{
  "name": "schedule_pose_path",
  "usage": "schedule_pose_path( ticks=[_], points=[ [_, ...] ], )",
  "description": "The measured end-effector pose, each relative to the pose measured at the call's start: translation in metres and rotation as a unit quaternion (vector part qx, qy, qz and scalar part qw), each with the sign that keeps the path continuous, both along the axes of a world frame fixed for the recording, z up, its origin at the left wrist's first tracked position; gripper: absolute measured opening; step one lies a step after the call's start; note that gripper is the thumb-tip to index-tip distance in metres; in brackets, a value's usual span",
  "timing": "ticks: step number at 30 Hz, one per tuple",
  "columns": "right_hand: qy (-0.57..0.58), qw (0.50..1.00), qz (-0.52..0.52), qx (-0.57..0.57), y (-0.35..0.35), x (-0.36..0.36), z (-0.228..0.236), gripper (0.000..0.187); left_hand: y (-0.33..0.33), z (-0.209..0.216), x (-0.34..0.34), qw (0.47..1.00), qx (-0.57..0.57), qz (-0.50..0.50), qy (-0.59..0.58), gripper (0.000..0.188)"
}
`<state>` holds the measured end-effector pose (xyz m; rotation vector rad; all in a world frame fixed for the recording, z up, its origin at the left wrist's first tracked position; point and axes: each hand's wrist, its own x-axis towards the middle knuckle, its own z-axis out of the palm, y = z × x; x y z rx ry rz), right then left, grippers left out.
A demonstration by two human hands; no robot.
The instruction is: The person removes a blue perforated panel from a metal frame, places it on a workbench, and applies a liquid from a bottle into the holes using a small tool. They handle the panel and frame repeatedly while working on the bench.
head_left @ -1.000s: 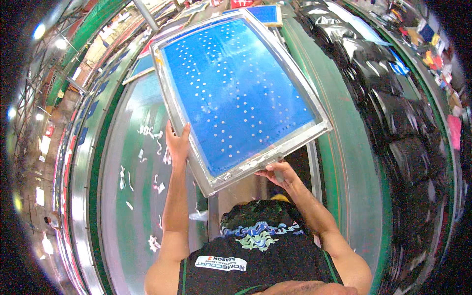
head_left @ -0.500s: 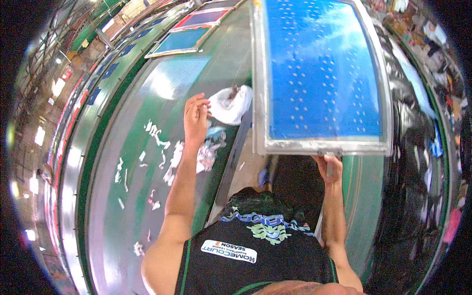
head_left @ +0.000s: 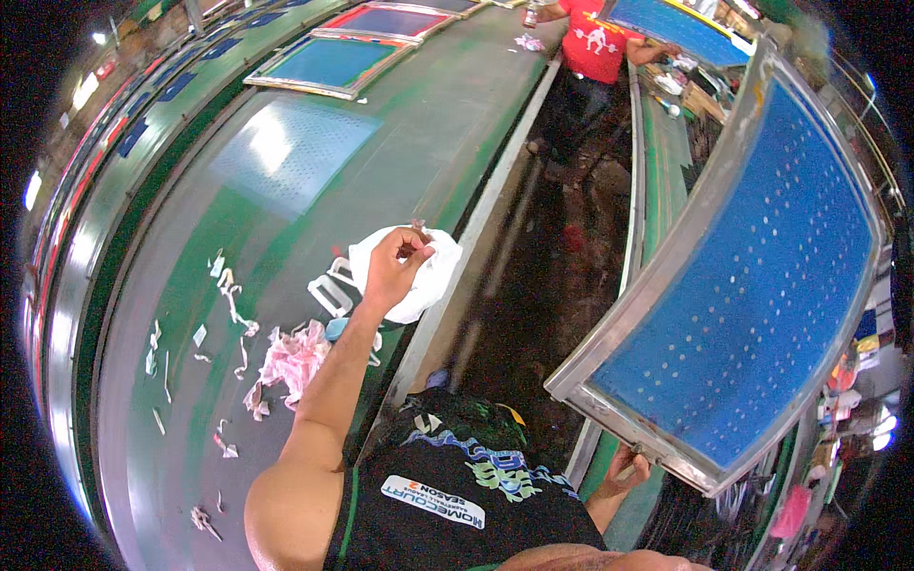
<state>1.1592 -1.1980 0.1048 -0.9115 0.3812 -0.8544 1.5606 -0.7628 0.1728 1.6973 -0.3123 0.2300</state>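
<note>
Head view: left hand [head_left: 395, 266] now pinches white cloth [head_left: 428, 276]; right hand [head_left: 624, 471] grips swung-aside frame [head_left: 666, 285]

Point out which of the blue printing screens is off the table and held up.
The big blue screen at the right, tilted up and gripped at its lower edge by the right hand; the other screens lie flat on the far table.

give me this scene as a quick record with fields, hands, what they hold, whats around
setting: long green print table beside a dark aisle
left hand: left hand pinching the white cloth lying on the table
right hand: right hand gripping the lower edge of the blue screen frame, held tilted over the aisle
near left hand: white tape scraps, pink crumpled rag
farther off: more screen frames on the table; another person in a red shirt
</note>
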Motion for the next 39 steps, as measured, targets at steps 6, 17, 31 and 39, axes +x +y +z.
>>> schedule_pose_path(
  ticks=[6,17,31,39],
  points=[
    [0.022,0.998,-0.059,-0.010,0.011,-0.014,0.025,0.074,-0.038,0.013,0.011,0.992,-0.025,-0.114,0.056,0.003],
    [0.061,0.990,0.093,0.089,0.004,0.092,0.021,0.078,-0.134,0.071,-0.014,0.948,0.014,-0.306,-0.087,0.013],
    [0.065,0.896,0.413,0.147,-0.175,0.418,0.033,0.039,-0.147,0.009,0.187,0.954,-0.114,-0.039,0.273,0.060],
    [0.077,0.792,0.579,0.177,-0.308,0.560,0.027,0.033,-0.184,-0.052,0.365,0.882,-0.297,-0.091,0.354,0.039]
  ],
)
